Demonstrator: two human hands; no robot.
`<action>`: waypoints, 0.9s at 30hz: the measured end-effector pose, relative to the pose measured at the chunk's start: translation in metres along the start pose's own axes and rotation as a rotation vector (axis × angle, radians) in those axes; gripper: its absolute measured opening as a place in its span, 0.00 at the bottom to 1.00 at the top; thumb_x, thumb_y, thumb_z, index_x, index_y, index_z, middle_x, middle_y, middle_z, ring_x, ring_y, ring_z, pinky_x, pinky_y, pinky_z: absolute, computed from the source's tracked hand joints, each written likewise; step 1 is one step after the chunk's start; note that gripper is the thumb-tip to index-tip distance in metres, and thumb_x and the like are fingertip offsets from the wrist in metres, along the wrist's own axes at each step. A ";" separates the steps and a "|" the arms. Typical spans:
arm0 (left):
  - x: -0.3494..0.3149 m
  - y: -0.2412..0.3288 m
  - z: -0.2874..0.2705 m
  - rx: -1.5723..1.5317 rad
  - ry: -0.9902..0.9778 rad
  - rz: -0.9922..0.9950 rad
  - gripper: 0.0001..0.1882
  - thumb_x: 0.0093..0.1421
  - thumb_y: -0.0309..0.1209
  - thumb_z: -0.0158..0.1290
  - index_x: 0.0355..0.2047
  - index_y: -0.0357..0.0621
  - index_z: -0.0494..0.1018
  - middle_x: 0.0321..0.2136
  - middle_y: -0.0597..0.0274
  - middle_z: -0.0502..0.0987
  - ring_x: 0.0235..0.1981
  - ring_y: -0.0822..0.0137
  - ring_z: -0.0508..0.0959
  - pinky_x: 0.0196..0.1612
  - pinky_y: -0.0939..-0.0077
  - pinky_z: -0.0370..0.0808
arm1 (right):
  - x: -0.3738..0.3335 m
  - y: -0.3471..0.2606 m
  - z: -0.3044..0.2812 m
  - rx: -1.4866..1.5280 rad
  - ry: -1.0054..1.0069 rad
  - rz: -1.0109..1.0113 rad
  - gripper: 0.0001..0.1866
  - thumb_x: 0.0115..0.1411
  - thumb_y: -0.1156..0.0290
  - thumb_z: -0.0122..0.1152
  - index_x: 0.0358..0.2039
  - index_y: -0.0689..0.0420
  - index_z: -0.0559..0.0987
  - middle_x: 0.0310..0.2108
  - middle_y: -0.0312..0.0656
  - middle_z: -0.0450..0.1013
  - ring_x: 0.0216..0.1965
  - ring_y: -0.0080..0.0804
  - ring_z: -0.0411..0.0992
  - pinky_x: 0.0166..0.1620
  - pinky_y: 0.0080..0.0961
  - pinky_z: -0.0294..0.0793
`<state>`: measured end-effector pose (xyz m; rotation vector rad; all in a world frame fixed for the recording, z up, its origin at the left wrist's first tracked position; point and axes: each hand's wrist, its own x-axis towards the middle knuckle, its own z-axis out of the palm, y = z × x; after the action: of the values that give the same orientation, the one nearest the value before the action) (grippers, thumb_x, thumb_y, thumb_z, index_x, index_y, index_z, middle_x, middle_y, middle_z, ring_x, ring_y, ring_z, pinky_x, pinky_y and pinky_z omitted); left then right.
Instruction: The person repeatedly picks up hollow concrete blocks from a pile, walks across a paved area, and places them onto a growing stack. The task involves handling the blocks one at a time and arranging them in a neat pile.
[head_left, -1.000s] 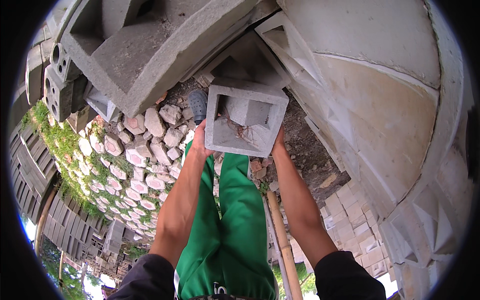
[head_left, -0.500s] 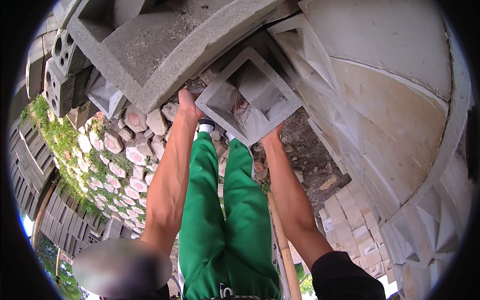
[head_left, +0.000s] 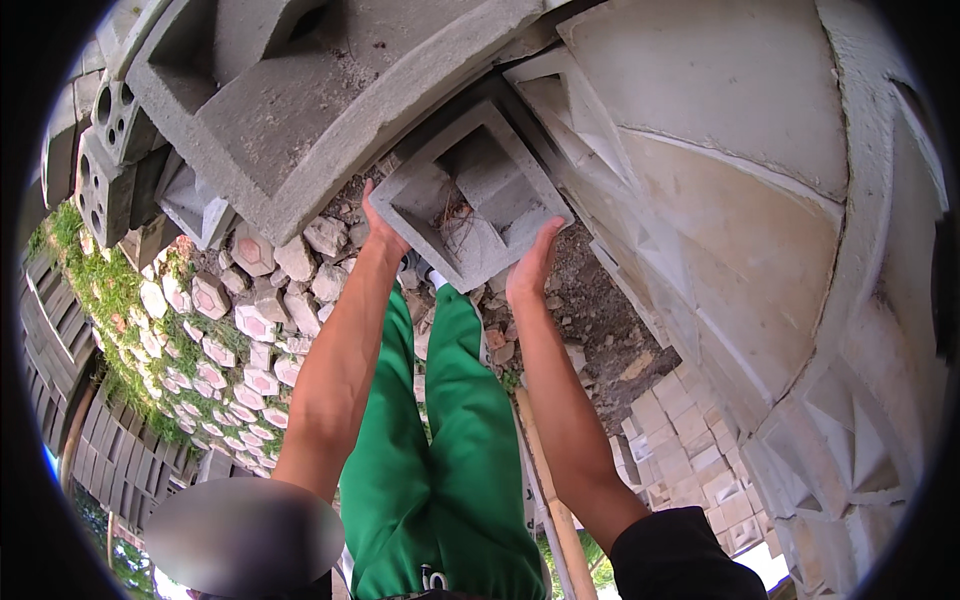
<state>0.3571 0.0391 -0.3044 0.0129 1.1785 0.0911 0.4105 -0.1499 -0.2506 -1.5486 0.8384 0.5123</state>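
A square grey concrete block (head_left: 492, 190) with a hollow, sloped recess is between my two hands, tilted like a diamond in the picture. Dry twigs and leaf bits lie inside the recess. My left hand (head_left: 384, 222) presses along the block's left side, its thumb pointing up by the corner. Against the lower right side is my right hand (head_left: 533, 264), its extended thumb reaching the right corner. The undersides of both hands are hidden, as is what lies beneath the block.
A large grey concrete piece (head_left: 330, 170) stands at the upper left. Pale patterned panels (head_left: 735, 210) are stacked on the right. Hexagonal pavers (head_left: 252, 250) and grass lie on the left. Loose rubble (head_left: 615, 310) covers the ground, and a wooden pole (head_left: 552, 490) runs beside my legs.
The block looks slightly smaller and farther down. My right hand has come from under its lower edge up along its right side; my left hand stays at the left side.
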 end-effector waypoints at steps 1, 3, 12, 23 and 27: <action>0.004 0.000 -0.001 -0.002 -0.016 -0.001 0.44 0.58 0.64 0.29 0.61 0.41 0.60 0.60 0.45 0.63 0.60 0.45 0.63 0.64 0.52 0.55 | 0.002 0.002 -0.001 -0.186 0.026 -0.016 0.56 0.57 0.29 0.42 0.65 0.69 0.46 0.68 0.54 0.44 0.68 0.42 0.45 0.67 0.37 0.44; 0.000 0.000 0.004 -0.004 -0.029 -0.001 0.44 0.58 0.64 0.29 0.61 0.41 0.61 0.60 0.46 0.63 0.60 0.45 0.64 0.64 0.51 0.56 | 0.003 -0.006 0.007 -0.187 -0.042 -0.118 0.60 0.54 0.27 0.44 0.64 0.73 0.45 0.67 0.57 0.44 0.67 0.44 0.47 0.67 0.35 0.46; -0.003 0.002 0.011 -0.005 0.048 0.017 0.43 0.60 0.64 0.26 0.61 0.42 0.60 0.60 0.48 0.64 0.60 0.47 0.64 0.63 0.50 0.56 | 0.005 -0.001 0.007 -0.161 0.060 -0.234 0.45 0.63 0.39 0.43 0.61 0.71 0.56 0.60 0.59 0.59 0.59 0.45 0.61 0.60 0.35 0.59; -0.012 0.006 0.067 -0.068 -0.092 0.014 0.38 0.63 0.58 0.28 0.57 0.38 0.64 0.54 0.46 0.69 0.55 0.49 0.71 0.58 0.52 0.67 | 0.023 -0.034 0.026 -0.123 0.111 -0.280 0.44 0.63 0.41 0.46 0.64 0.69 0.53 0.64 0.56 0.54 0.63 0.44 0.57 0.63 0.34 0.54; -0.011 0.005 0.066 -0.071 -0.128 0.080 0.38 0.62 0.58 0.31 0.57 0.38 0.64 0.54 0.48 0.70 0.54 0.50 0.71 0.58 0.53 0.67 | 0.020 -0.039 0.037 0.031 0.164 -0.182 0.42 0.64 0.43 0.48 0.64 0.66 0.53 0.64 0.53 0.55 0.63 0.43 0.57 0.63 0.34 0.56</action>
<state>0.4132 0.0456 -0.2687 0.0027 1.0461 0.1997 0.4583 -0.1183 -0.2459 -1.6359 0.8156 0.2410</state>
